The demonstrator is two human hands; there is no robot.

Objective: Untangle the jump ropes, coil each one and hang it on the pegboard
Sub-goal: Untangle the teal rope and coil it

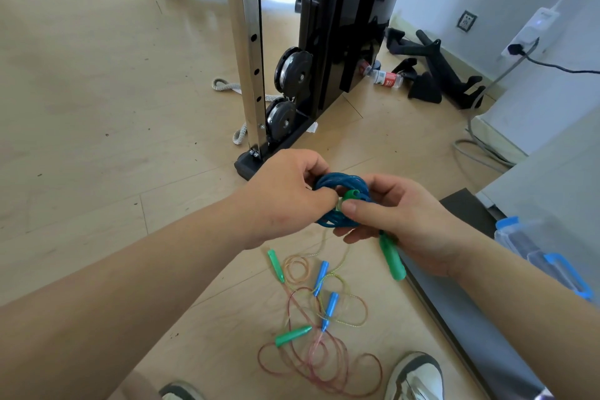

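A coiled blue jump rope [341, 183] is held between both hands above the floor. My left hand [285, 191] grips the coil's left side. My right hand [399, 214] pinches a green handle tip [352, 195] against the coil; the rope's other green handle [393, 258] hangs down below that hand. On the floor beneath lie tangled thin ropes [324, 341], pink and yellow-green, with two green handles [292, 334] and blue handles [329, 307]. No pegboard is in view.
A black cable gym machine [311, 75] with a steel post stands just ahead. A plastic bottle [386, 78] and black bar attachments [431, 71] lie by the wall. A dark mat [461, 312] and a clear bin with blue latches [545, 256] sit at right. My shoes [415, 377] are below.
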